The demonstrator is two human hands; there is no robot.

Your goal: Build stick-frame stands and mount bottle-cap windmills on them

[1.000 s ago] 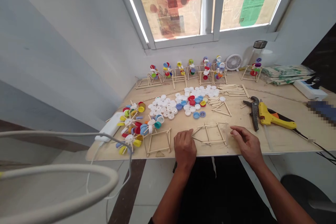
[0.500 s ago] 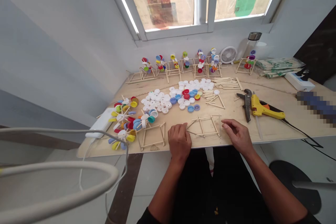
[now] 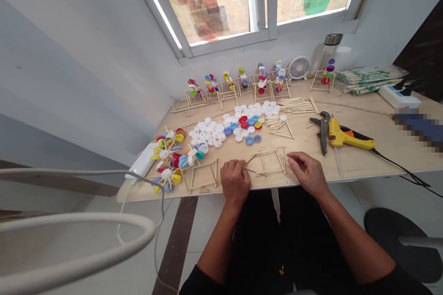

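A small frame of thin wooden sticks (image 3: 276, 161) lies flat near the table's front edge, between my two hands. Curled in a fist, my left hand (image 3: 236, 182) rests at its left end, on the slanting sticks that meet there; the fingertips are hidden. At the opposite end, my right hand (image 3: 308, 173) has thumb and forefinger drawn together against the upright end stick (image 3: 284, 160). Just left of my left hand stands another stick frame (image 3: 203, 176). Beside that are wheels of sticks and coloured bottle caps (image 3: 169, 154).
White bottle caps (image 3: 207, 132) and loose sticks (image 3: 296, 105) lie mid-table. To the right are pliers-like cutters (image 3: 324, 131) and a yellow glue gun (image 3: 349, 138) with its cord. Finished cap-wheel stands (image 3: 262, 83), a small fan (image 3: 299, 68) and a flask (image 3: 332, 48) line the wall.
The view has shifted slightly, moving the table a little up and left on its right side. Both hands keep their places at the two ends of the stick frame.
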